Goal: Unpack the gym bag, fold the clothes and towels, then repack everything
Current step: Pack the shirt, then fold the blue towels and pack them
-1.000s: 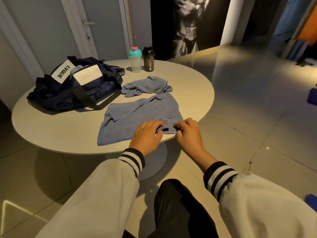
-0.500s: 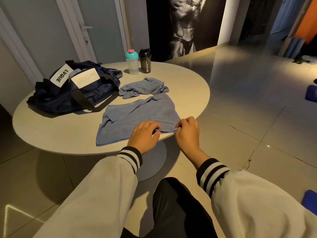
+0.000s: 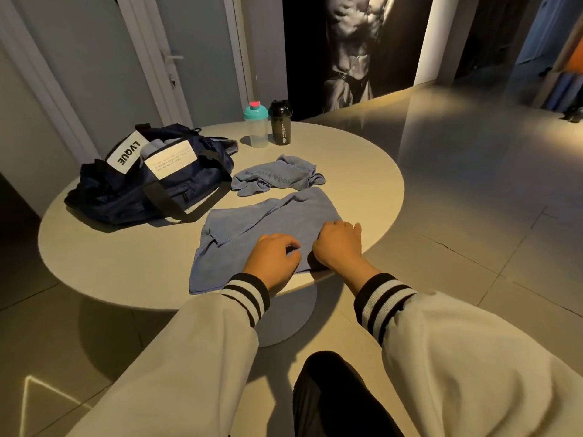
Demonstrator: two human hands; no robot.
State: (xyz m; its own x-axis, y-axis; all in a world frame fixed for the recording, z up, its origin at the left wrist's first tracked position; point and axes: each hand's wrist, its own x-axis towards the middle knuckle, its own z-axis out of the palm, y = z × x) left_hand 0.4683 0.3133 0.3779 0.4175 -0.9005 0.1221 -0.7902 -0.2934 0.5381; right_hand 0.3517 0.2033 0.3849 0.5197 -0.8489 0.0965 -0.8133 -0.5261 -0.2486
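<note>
Ok, round table (image 3: 126, 253); gym bag (image 3: 176, 187) at its 10 o'clock. Blue towel (image 3: 252, 222) lies flat at 5 o'clock by the near rim, long axis 8-to-2. Crumpled towel (image 3: 277, 178) just beyond, at 1. Left hand (image 3: 271, 263) and right hand (image 3: 339, 247), fingers curled, pinch the blue towel's near edge.

The left hand (image 3: 272, 260) and right hand (image 3: 339, 244) cover the near right corner of the big towel (image 3: 252, 228). The right hand's fingertips curl out of sight, so its hold cannot be told. The bag (image 3: 176, 184) hides its contents, save a grey thing between its labels, too little to name. Print on the white label (image 3: 172, 160) and the black bottle (image 3: 280, 124) logo are too small to read. Lettering on the small towel (image 3: 277, 176) is partly lost in folds. The desk (image 3: 126, 263) top hides most of its foot
</note>
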